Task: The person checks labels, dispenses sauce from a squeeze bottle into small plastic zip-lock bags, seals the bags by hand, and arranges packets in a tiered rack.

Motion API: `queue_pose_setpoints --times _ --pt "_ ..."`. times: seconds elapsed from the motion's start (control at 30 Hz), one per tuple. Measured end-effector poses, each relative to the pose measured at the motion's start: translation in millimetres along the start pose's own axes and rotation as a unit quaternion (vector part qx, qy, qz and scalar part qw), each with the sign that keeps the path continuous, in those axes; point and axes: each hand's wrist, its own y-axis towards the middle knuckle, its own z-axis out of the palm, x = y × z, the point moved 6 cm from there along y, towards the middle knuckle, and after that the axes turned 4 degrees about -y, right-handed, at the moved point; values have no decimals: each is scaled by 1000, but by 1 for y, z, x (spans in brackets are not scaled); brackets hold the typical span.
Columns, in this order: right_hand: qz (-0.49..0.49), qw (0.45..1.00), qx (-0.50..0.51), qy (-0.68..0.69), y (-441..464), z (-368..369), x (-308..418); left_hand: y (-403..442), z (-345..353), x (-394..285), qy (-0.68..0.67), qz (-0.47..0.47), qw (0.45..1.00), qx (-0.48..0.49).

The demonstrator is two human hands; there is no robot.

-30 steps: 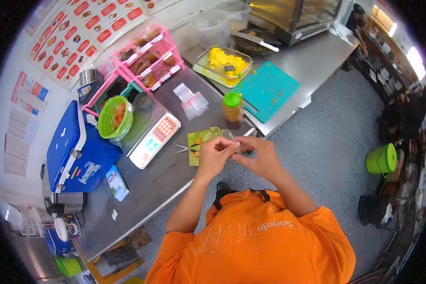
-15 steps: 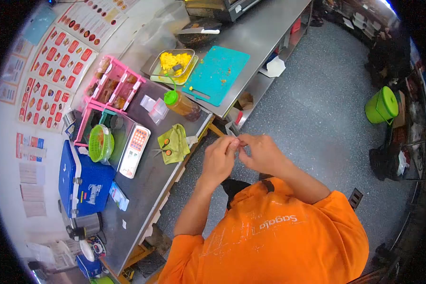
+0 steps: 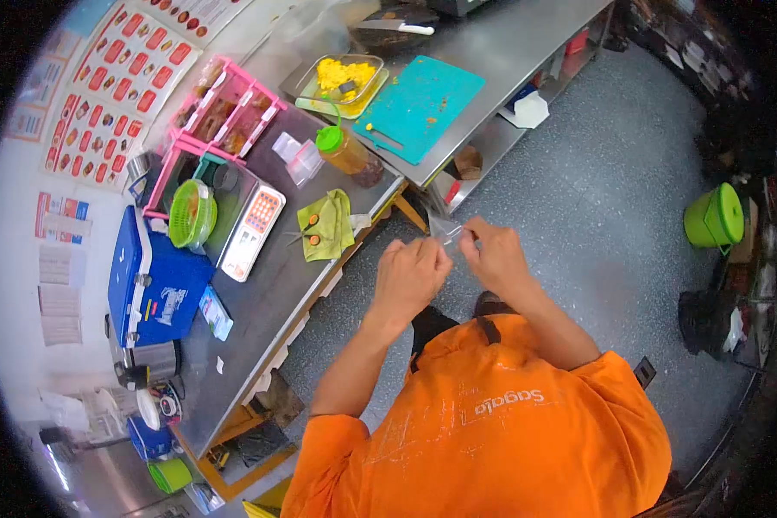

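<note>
1. Both hands are pinching a clear plastic bag (image 3: 445, 226) above the floor, beside the counter (image 3: 272, 302): the left hand (image 3: 410, 281) is gripping one side, the right hand (image 3: 499, 256) the other.
2. The bag is already being held clear of the counter; its edges seem to be getting worked apart, probably unfinished. I cannot tell whether its mouth is opening.
3. The orange shirt (image 3: 527, 440) is showing "Sagala", apparently; the cooler's (image 3: 160, 289) white lettering is blurring.
</note>
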Motion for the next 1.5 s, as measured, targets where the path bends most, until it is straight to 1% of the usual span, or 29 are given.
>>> queue_pose_setpoints --times 0.07,0.1,0.17,0.27,0.3,0.33,0.37,0.4,0.47,0.5,0.53,0.6,0.67,0.7,0.73,0.87,0.93,0.97,1.0,1.07,1.13,1.2,1.23,1.27,1.33,1.37,1.4,1.47,1.5 --pt "23 999 -24 -8 6 9 2 -9 6 18 0 -131 991 -18" --pt "-74 991 -108 -23 10 7 18 -9 4 19 2 -138 990 -22" --pt "-175 966 -187 -35 12 10 37 -10 -13 32 14 -225 970 -93" --pt "-189 976 -103 -38 13 36 45 -21 -16 42 -38 -195 979 -50" --pt "38 970 37 238 21 64 17 -25 -23 45 -39 -198 978 -54" --pt "263 821 172 477 16 98 8 -28 -37 45 -33 -178 979 -94" --pt "322 738 198 559 20 107 11 -31 -48 48 -27 -157 978 -133" --pt "321 739 200 557 28 115 13 -39 -47 66 -27 -159 978 -135" --pt "320 711 264 568 39 139 24 -81 -38 144 -201 -323 888 -259" --pt "294 707 298 570 48 141 40 -100 -14 174 -507 -418 724 -211" --pt "295 709 298 567 56 150 45 -115 -14 197 -509 -418 722 -212" --pt "289 743 378 470 72 173 56 -126 -15 229 -608 -320 704 -182" --pt "281 778 387 407 94 192 72 -115 -44 243 -586 -344 704 -209" --pt "254 807 387 366 103 204 77 -98 -83 241 -349 -308 857 -223" --pt "228 833 386 325 111 217 81 -86 -109 235 -84 -248 940 -220" --pt "164 831 425 318 129 285 86 -83 -77 269 17 -146 989 -25" --pt "308 739 377 465 128 308 87 -81 -83 287 49 -130 989 -46" --pt "318 705 372 514 128 311 87 -80 -84 293 39 -141 988 -42" --pt "316 705 371 516 129 312 84 -78 -84 299 27 -154 987 -38" --pt "363 584 358 631 126 319 81 -73 -81 308 4 -152 988 -35" --pt "370 588 355 626 126 332 66 -75 -76 317 -21 -155 987 -28" --pt "397 526 230 716 143 331 44 -75 -68 337 -43 -213 976 -2" --pt "427 539 198 698 146 338 25 -71 -69 342 -42 -211 977 -2" --pt "429 537 196 700 147 345 12 -73 -74 348 -106 -228 967 -40" --pt "499 314 26 807 156 351 -7 -72 -80 359 -170 -245 951 -79" --pt "479 266 -8 836 167 358 -13 -71 -85 365 -169 -264 945 -96" --pt "481 269 -6 834 178 365 -13 -72 -88 370 -168 -285 937 -114" --pt "392 234 -59 888 208 370 -15 -70 -87 383 -193 -298 928 -115" --pt "391 182 -99 897 217 373 -21 -68 -87 389 -214 -306 921 -114"
